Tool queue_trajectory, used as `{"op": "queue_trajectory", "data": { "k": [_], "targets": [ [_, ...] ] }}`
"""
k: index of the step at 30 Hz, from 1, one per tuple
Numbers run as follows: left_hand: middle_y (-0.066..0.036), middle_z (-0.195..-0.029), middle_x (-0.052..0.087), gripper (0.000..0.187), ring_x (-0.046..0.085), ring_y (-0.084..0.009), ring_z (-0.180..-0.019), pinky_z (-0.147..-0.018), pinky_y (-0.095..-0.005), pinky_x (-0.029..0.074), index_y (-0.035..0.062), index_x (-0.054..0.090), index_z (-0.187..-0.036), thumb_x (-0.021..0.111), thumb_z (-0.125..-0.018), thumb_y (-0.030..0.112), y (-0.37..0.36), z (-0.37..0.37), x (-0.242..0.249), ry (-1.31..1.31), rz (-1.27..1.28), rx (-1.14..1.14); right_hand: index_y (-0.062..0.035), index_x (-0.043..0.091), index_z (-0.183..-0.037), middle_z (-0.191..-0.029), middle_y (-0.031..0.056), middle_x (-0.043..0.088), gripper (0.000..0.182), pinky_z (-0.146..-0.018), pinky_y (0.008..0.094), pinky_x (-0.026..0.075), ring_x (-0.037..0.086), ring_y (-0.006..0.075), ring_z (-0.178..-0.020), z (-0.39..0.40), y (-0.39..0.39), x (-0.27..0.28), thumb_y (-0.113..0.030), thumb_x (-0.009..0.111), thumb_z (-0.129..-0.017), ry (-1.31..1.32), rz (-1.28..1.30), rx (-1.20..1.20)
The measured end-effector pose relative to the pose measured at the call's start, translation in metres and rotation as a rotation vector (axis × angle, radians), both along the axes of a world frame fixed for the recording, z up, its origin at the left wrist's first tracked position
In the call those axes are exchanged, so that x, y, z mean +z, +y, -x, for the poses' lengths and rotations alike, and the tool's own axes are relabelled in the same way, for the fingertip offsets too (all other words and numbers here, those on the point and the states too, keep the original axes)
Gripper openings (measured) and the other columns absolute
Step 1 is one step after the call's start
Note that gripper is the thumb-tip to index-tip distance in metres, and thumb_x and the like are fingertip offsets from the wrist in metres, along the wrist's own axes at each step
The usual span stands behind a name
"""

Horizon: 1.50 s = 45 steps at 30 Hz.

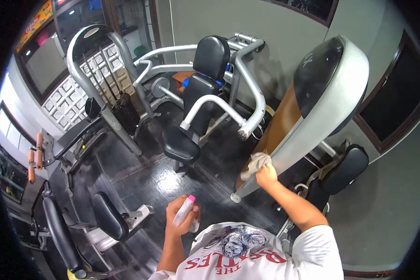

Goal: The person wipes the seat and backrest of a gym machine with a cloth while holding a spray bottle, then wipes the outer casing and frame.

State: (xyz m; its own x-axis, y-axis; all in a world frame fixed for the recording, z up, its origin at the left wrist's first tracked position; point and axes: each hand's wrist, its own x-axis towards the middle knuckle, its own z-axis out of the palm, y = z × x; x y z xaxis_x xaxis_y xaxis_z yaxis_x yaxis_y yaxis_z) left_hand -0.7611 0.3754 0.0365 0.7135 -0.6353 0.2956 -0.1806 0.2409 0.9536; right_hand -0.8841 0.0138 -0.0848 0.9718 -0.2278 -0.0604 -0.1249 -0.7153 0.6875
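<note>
My left hand (178, 215) is wrapped round a clear spray bottle (184, 212) with a pink top, held low in front of my shirt. Out to the right, my right hand (266, 176) grips a bunched beige cloth (256, 164). The cloth lies against the lower edge of a tall exercise machine tower (329, 98), which has a silver frame, a black upper panel and a brown side panel. My right arm reaches forward along that tower.
Ahead stands a seated machine with a black padded seat (181, 143) and curved silver bars. A weight-stack frame (121, 100) is at the left. Black padded benches (109, 215) sit at lower left, another black pad (345, 170) at right. Dark flooring (172, 179) lies between.
</note>
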Motion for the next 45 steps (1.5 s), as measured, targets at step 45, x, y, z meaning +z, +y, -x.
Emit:
{"op": "queue_trajectory", "data": {
  "k": [45],
  "targets": [
    [-0.007,-0.077,0.064,0.005,0.063,-0.0145,-0.059,-0.053,-0.0278,0.049,0.0013,0.066,-0.082,0.062,-0.08,-0.002,-0.011,-0.008,0.021,-0.203,-0.076,-0.368,-0.0244,0.072,-0.106,-0.122,-0.0014,0.058,0.033,-0.097,0.0445,0.031,0.042,0.0281,-0.118,0.031,-0.018,0.244,-0.018,0.07,-0.074,-1.124,0.25,0.225]
  ]
}}
